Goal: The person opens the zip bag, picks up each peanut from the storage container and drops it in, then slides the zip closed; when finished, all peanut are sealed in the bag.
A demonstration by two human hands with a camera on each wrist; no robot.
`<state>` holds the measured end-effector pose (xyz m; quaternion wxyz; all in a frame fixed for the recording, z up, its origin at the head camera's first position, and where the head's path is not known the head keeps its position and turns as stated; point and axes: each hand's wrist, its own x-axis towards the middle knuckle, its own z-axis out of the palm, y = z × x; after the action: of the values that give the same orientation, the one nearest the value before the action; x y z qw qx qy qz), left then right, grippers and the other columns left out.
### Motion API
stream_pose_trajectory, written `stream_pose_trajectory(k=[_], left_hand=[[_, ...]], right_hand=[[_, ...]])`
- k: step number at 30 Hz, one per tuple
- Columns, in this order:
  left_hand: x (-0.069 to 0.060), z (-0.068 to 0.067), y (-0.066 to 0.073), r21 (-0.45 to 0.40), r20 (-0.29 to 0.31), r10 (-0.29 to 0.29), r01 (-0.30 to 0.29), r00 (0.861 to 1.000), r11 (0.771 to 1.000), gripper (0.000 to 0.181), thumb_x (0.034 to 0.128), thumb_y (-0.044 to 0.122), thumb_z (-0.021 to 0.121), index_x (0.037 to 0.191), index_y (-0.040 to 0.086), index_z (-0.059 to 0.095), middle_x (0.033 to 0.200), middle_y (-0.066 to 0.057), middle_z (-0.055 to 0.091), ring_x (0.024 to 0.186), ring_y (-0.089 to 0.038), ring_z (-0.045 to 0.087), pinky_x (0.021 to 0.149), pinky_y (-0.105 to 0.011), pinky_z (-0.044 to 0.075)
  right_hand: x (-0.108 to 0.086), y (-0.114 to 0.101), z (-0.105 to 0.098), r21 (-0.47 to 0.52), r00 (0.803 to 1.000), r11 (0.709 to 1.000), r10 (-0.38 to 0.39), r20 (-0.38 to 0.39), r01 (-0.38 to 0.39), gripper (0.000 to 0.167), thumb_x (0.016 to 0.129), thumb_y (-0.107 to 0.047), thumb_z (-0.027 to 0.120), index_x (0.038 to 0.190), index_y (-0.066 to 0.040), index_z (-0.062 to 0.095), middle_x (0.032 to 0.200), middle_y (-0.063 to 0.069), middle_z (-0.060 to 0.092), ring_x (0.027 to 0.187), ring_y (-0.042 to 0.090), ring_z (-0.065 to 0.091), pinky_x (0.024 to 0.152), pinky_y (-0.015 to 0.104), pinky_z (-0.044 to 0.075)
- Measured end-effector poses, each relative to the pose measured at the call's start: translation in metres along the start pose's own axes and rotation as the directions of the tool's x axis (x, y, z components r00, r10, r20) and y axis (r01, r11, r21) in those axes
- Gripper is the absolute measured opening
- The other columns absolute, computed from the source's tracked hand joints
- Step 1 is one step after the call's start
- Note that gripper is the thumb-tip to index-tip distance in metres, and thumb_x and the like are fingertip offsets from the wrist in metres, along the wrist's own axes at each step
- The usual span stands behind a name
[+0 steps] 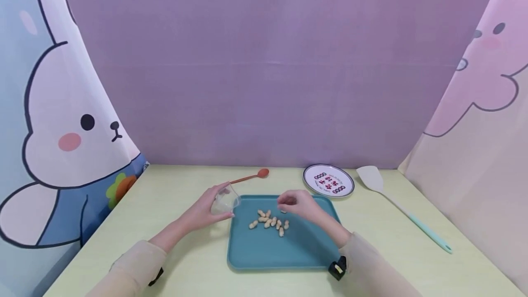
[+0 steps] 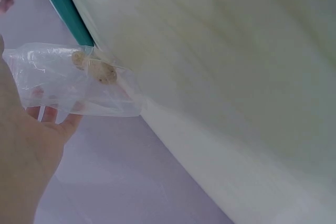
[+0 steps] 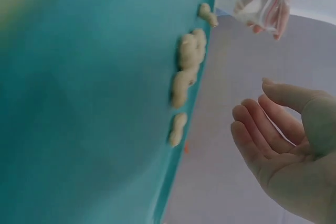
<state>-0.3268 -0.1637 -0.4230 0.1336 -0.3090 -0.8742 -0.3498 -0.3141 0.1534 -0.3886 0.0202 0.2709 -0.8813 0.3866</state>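
Note:
My left hand (image 1: 205,208) holds a clear plastic bag (image 1: 225,200) just off the tray's left edge, thumb and fingers spread around it. In the left wrist view, peanuts (image 2: 100,71) lie inside the bag (image 2: 50,82), and the fingers of the left hand (image 2: 39,148) press against its side. Several peanuts (image 1: 268,222) are scattered on the blue-green tray (image 1: 284,253). Above the tray's far part hovers my right hand (image 1: 300,204); the right wrist view shows this hand (image 3: 294,140) with loosely curved fingers and nothing visible between them, beside the row of peanuts (image 3: 188,56).
Behind the tray lie a red-brown spoon (image 1: 262,173) and a white plate (image 1: 327,180) with red markings. A spatula (image 1: 371,178) with a mint handle rests at the right. A purple curtain (image 1: 264,68) hangs along the table's back edge.

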Motion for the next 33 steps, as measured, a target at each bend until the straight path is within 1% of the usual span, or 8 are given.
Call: stream_pose_trajectory(k=[4,10,13,16,21,25,29,33], left_hand=[[-0.001,0.0,-0.001,0.009,-0.003,0.003,-0.003,1.0,1.0,0.087,0.0755,0.041,0.076,0.143,0.006,0.034,0.126,-0.009,0.055,0.118,-0.028,0.05,0.096,-0.048,0.045],[0.0,-0.001,-0.001,0.005,0.006,-0.007,0.007,1.0,1.0,0.088,0.0762,0.043,0.075,0.144,0.005,0.032,0.129,-0.011,0.052,0.121,-0.03,0.048,0.097,-0.048,0.044],[0.001,-0.001,-0.001,0.003,0.013,-0.006,0.006,1.0,1.0,0.089,0.0765,0.043,0.075,0.144,0.005,0.032,0.127,-0.01,0.054,0.12,-0.029,0.049,0.097,-0.048,0.044],[0.001,0.0,-0.001,0.006,0.019,-0.008,0.008,1.0,1.0,0.088,0.0766,0.044,0.074,0.144,0.005,0.032,0.126,-0.01,0.054,0.12,-0.029,0.05,0.097,-0.048,0.044],[0.001,0.0,-0.002,0.0,0.02,-0.012,0.012,1.0,1.0,0.089,0.0761,0.044,0.075,0.144,0.006,0.032,0.126,-0.009,0.055,0.119,-0.029,0.05,0.097,-0.048,0.044],[0.0,0.0,-0.002,-0.001,0.016,-0.008,0.008,1.0,1.0,0.089,0.0756,0.042,0.076,0.144,0.005,0.032,0.125,-0.009,0.055,0.119,-0.028,0.05,0.097,-0.048,0.044],[0.0,0.0,-0.003,0.014,0.011,0.002,-0.002,1.0,1.0,0.088,0.0758,0.043,0.075,0.143,0.005,0.033,0.125,-0.008,0.056,0.118,-0.028,0.05,0.096,-0.047,0.045],[0.0,0.0,-0.003,0.013,0.008,0.009,-0.009,1.0,1.0,0.088,0.0763,0.042,0.075,0.143,0.004,0.033,0.124,-0.008,0.056,0.119,-0.028,0.05,0.096,-0.047,0.045]], right_hand=[[-0.011,0.01,-0.001,-0.012,0.998,1.0,0.025,0.054,-0.024,0.021,0.086,-0.015,0.067,0.103,-0.001,0.068,0.096,0.009,0.07,0.088,0.017,0.066,0.074,0.021,0.053],[-0.018,0.022,-0.001,-0.044,0.988,0.999,0.031,0.151,-0.025,0.028,0.085,-0.009,0.067,0.111,0.002,0.065,0.105,0.015,0.069,0.094,0.026,0.066,0.075,0.021,0.053],[-0.02,0.026,0.0,-0.043,0.982,0.998,0.05,0.183,-0.043,0.03,0.085,-0.009,0.068,0.113,0.0,0.065,0.107,0.014,0.068,0.096,0.027,0.065,0.075,0.022,0.053],[-0.019,0.028,0.001,-0.056,0.978,0.997,0.06,0.2,-0.05,0.029,0.085,-0.01,0.068,0.113,-0.002,0.065,0.106,0.011,0.069,0.095,0.025,0.065,0.074,0.023,0.053],[-0.019,0.029,0.001,-0.09,0.975,0.996,0.048,0.218,-0.029,0.026,0.083,-0.014,0.071,0.106,-0.004,0.068,0.093,0.005,0.069,0.084,0.013,0.063,0.069,0.02,0.05],[-0.02,0.029,0.001,-0.105,0.973,0.994,0.063,0.221,-0.04,0.02,0.081,-0.018,0.073,0.098,-0.006,0.07,0.084,0.001,0.068,0.074,0.005,0.057,0.063,0.019,0.047],[-0.021,0.029,0.001,-0.121,0.972,0.991,0.083,0.219,-0.058,0.017,0.081,-0.02,0.073,0.092,-0.006,0.071,0.082,-0.001,0.067,0.071,0.004,0.054,0.061,0.02,0.046],[-0.023,0.028,0.0,-0.128,0.969,0.989,0.104,0.222,-0.076,0.015,0.081,-0.021,0.073,0.087,-0.008,0.071,0.082,-0.002,0.066,0.07,0.004,0.054,0.062,0.02,0.045]])
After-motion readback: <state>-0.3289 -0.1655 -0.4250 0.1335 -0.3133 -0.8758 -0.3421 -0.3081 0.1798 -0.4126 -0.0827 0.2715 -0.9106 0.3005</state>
